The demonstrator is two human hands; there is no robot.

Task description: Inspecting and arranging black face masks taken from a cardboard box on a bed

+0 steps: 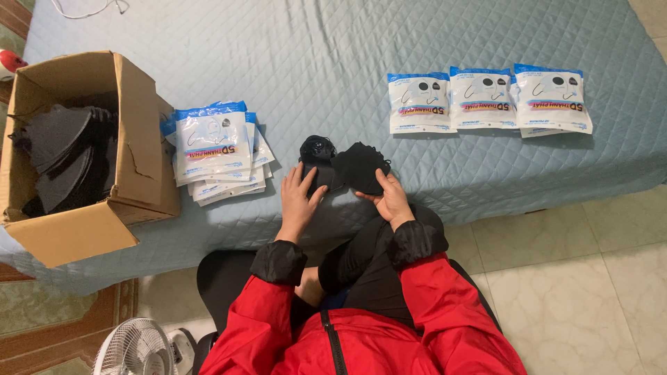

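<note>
Here, a wide bed covered by a pale blue quilted spread (333, 55) fills most of the view, with a person in a red jacket sitting at its near edge. At the far left an open cardboard box (132, 146) rests on the spread, holding dark folded masks. Just beside the box lies a fanned stack of white-and-blue packets (215, 149), and well apart, toward the right, a row of three similar filled packets (486, 101) lies flat. Near the bed's edge sits a small pile of black masks (347, 167). The left hand (300, 198) lies with fingers spread flat on the pile's left part, gripping nothing, while the right hand (390, 198) pinches the lower right edge of the pile.
</note>
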